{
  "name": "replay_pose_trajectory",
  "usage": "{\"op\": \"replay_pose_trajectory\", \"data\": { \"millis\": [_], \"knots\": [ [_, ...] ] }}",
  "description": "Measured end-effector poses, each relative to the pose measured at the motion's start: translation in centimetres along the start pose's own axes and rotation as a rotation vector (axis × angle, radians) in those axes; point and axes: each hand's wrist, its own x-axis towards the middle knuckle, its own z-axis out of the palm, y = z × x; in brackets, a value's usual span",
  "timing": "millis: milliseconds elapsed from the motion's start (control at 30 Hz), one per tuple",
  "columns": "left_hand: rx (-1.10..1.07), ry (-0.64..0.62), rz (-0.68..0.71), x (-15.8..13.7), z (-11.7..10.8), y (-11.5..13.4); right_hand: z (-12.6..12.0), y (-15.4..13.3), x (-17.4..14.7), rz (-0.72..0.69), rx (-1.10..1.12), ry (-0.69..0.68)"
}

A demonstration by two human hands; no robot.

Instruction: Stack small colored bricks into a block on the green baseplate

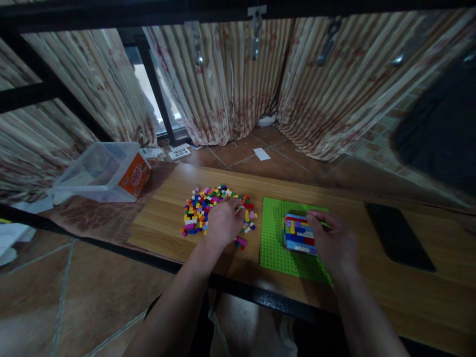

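A heap of small toy building bricks (201, 208) in many colours lies on the wooden table. My left hand (225, 222) is over the heap's right side, its fingers curled together; whatever they pinch is too small to make out. On a green studded baseplate (273, 248) stands a low block built of coloured bricks (297, 233), with blue, red, yellow and purple rows on top. My right hand (334, 240) is at the right end of this block, fingers bent and closed, covering that end. I cannot see what its fingertips hold.
A dark flat phone-like slab (399, 235) lies on the table (163, 208) to the right. Left of the table stands a clear plastic box (100, 171) with an orange label. Striped curtains (230, 84) hang behind, and a white paper (262, 154) lies on the tiled floor.
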Motion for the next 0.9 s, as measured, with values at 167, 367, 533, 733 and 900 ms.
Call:
{"op": "replay_pose_trajectory", "data": {
  "millis": [167, 367, 533, 733, 900],
  "knots": [
    [-0.128, 0.116, -0.127, 1.4, -1.4, -3.6, 0.0, 0.0, 0.1, 0.046, -0.043, -0.007],
    [-0.399, 0.124, -0.331, 1.2, -6.4, -9.6, -0.2, -0.1, 0.1, 0.047, -0.058, -0.007],
    [-0.346, -0.097, -0.315, -1.7, -8.8, -12.0, -0.2, 0.0, 0.0, 0.051, -0.087, -0.019],
    [-0.034, -0.169, -0.443, -2.7, -7.7, -11.3, 0.0, 0.3, 0.0, 0.012, -0.122, -0.022],
    [0.198, -0.186, -0.526, -2.3, -7.0, -8.7, 0.0, 0.2, 0.1, 0.006, -0.107, -0.030]
  ]
}}
